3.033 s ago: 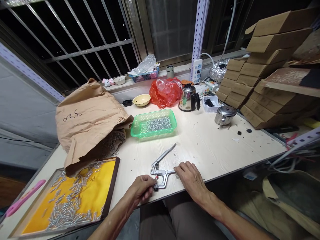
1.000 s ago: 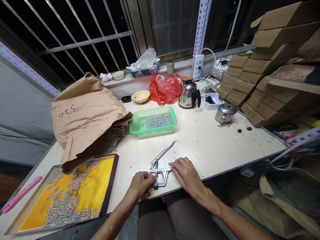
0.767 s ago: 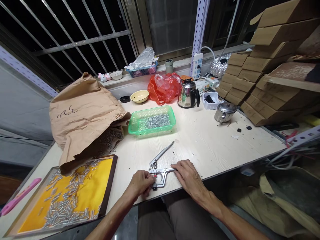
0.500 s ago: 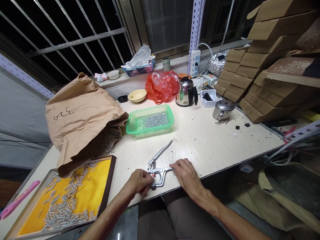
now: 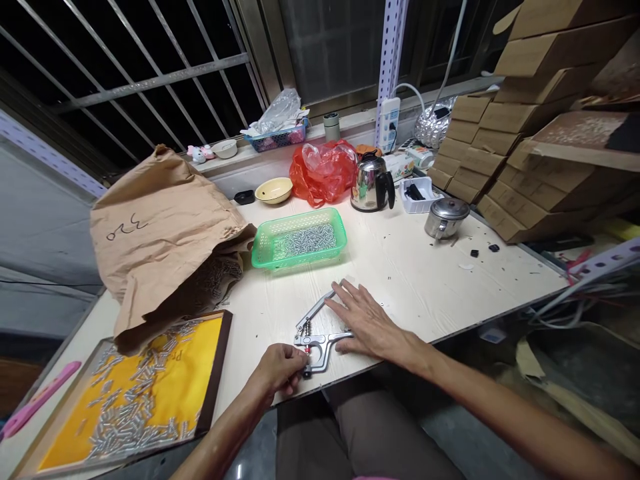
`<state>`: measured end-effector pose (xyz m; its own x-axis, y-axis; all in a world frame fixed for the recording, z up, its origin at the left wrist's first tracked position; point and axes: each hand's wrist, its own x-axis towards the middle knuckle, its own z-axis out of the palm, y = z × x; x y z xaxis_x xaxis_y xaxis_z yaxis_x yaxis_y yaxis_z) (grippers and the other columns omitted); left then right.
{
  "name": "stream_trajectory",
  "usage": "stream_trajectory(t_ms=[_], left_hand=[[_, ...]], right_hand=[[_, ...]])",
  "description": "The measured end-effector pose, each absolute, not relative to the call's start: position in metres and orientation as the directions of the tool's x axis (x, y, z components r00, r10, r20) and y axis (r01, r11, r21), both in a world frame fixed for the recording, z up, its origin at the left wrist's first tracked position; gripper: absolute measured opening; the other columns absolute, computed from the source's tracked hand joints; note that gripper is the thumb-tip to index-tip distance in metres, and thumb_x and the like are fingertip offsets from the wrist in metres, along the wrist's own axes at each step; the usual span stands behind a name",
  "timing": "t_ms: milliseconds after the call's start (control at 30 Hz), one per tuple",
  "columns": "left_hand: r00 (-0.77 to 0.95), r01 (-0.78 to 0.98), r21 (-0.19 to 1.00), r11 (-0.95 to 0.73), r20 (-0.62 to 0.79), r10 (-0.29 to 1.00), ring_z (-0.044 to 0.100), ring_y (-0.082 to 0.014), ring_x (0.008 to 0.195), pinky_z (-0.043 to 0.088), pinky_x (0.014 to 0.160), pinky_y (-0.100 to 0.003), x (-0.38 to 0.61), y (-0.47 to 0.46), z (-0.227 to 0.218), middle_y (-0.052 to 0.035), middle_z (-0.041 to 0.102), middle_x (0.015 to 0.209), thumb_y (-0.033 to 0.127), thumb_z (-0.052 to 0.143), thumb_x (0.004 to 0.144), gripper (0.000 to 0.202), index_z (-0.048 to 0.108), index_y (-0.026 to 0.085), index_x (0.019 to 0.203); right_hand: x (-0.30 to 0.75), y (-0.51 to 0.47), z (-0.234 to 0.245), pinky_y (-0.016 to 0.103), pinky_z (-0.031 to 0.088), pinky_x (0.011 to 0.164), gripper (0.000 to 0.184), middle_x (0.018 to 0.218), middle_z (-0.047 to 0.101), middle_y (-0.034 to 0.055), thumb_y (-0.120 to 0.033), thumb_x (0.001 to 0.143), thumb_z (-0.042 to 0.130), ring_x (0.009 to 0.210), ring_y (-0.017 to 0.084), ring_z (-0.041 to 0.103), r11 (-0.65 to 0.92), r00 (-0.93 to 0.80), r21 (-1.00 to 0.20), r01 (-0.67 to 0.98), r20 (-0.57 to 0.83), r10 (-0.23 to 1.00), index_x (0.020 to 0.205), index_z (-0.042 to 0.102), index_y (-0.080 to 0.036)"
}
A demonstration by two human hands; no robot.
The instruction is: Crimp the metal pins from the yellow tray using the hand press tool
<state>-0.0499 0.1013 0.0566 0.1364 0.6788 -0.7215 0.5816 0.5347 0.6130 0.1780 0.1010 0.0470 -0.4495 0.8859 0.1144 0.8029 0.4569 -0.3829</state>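
Observation:
A pair of silver hand-press pliers (image 5: 320, 363) with a spring, a red part and a black-tipped jaw lies near the table's front edge. My left hand (image 5: 280, 367) is closed in a pinch at the red part in the jaw; whatever sits between the fingertips is too small to make out. Over the handles, my right hand (image 5: 370, 323) is open with fingers spread. Its fingertips reach the raised lever (image 5: 316, 309), and its thumb lies by the lower handle. A green basket (image 5: 300, 262) holding small metal pieces (image 5: 310, 240) stands beyond the pliers.
At left, a yellow-bottomed tray (image 5: 193, 377) holds metal pins, under an open brown paper bag (image 5: 165, 227). A kettle (image 5: 369, 183), a red plastic bag (image 5: 320, 173) and a lidded metal pot (image 5: 447, 219) stand at the back. Cardboard boxes (image 5: 525, 133) are stacked at right.
My right hand has moved from the end of the lower handle up and over to the raised lever, its fingers now spread. My left hand stays at the jaw.

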Motion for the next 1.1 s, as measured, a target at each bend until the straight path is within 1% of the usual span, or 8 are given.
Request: stream_trajectory(t_ms=[133,267,367,700,800,900,967,1100], left_hand=[[0.117,0.588,0.614,0.527,-0.709,0.695,0.036,-0.0058,0.03,0.026,0.035,-0.019,-0.049,0.1,0.054,0.006,0.045,0.035,0.05,0.061,0.061,0.035,0.048,0.017,0.056],[0.105,0.604,0.596,0.529,-0.717,0.689,0.036,-0.0058,0.029,0.026,0.036,-0.019,-0.05,0.101,0.053,0.0061,0.045,0.034,0.049,0.062,0.06,0.034,0.052,0.016,0.059],[0.109,0.609,0.591,0.529,-0.722,0.683,0.036,-0.0063,0.029,0.025,0.035,-0.019,-0.05,0.101,0.052,0.0058,0.045,0.034,0.049,0.061,0.06,0.034,0.05,0.017,0.057],[0.046,0.606,0.579,0.546,-0.71,0.702,0.036,-0.0078,0.031,0.025,0.038,-0.021,-0.051,0.094,0.051,0.0052,0.046,0.039,0.057,0.058,0.065,0.04,0.051,0.017,0.063],[0.022,0.762,0.55,0.34,-0.547,0.837,0.048,-0.0124,0.043,0.033,0.045,-0.024,-0.051,0.086,0.057,0.0011,0.053,0.049,0.05,0.052,0.075,0.034,0.054,0.017,0.066],[0.139,0.887,0.459,-0.05,-0.163,0.977,0.058,-0.0186,0.072,0.043,0.063,-0.028,-0.043,0.079,0.065,-0.0042,0.061,0.077,0.039,0.048,0.082,0.024,0.06,0.019,0.081],[0.302,0.885,0.376,-0.276,-0.012,0.953,0.056,-0.0219,0.091,0.045,0.076,-0.033,-0.033,0.08,0.067,-0.0064,0.061,0.094,0.032,0.047,0.084,0.02,0.06,0.02,0.094],[0.532,0.809,0.278,-0.518,0.027,0.846,0.042,-0.0288,0.119,0.039,0.097,-0.043,-0.015,0.099,0.059,-0.0135,0.052,0.125,0.021,0.055,0.079,0.04,0.051,0.014,0.118]], right_hand=[[0.179,0.136,0.046,0.052,0.011,0.108,0.108,0.147,0.021,0.0206,-0.063,0.056,0.072,0.137,0.036,0.006,0.541,-0.593,-0.343,0.768,-0.062,0.803,0.14,0.028,-0.012],[0.175,0.15,0.046,0.052,0.015,0.105,0.106,0.132,0.042,0.0189,-0.064,0.054,0.072,0.125,0.035,0.031,0.579,-0.622,-0.292,0.761,-0.077,0.779,0.137,0.033,-0.01],[0.172,0.148,0.051,0.051,0.021,0.103,0.1,0.118,0.051,0.0167,-0.063,0.053,0.073,0.11,0.032,0.043,0.581,-0.613,-0.255,0.773,-0.065,0.788,0.13,0.041,-0.007],[0.17,0.125,0.072,0.038,0.035,0.084,0.051,0.099,0.057,0.0112,-0.048,0.063,0.077,0.096,0.026,0.048,0.532,-0.559,-0.229,0.815,-0.067,0.827,0.096,0.059,-0.013],[0.17,0.121,0.071,0.035,0.035,0.081,0.043,0.097,0.058,0.01,-0.044,0.067,0.075,0.093,0.024,0.049,0.535,-0.558,-0.225,0.814,-0.048,0.829,0.093,0.059,-0.013],[0.17,0.118,0.065,0.034,0.036,0.079,0.041,0.096,0.057,0.0092,-0.043,0.069,0.075,0.092,0.023,0.049,0.545,-0.563,-0.223,0.808,-0.019,0.827,0.092,0.059,-0.013],[0.169,0.117,0.061,0.034,0.036,0.079,0.041,0.096,0.057,0.0091,-0.043,0.069,0.075,0.093,0.023,0.049,0.543,-0.558,-0.223,0.809,-0.004,0.83,0.092,0.059,-0.013],[0.168,0.114,0.064,0.035,0.038,0.079,0.044,0.099,0.057,0.0099,-0.042,0.07,0.073,0.095,0.024,0.049,0.52,-0.537,-0.226,0.824,-0.018,0.843,0.098,0.058,-0.013]])
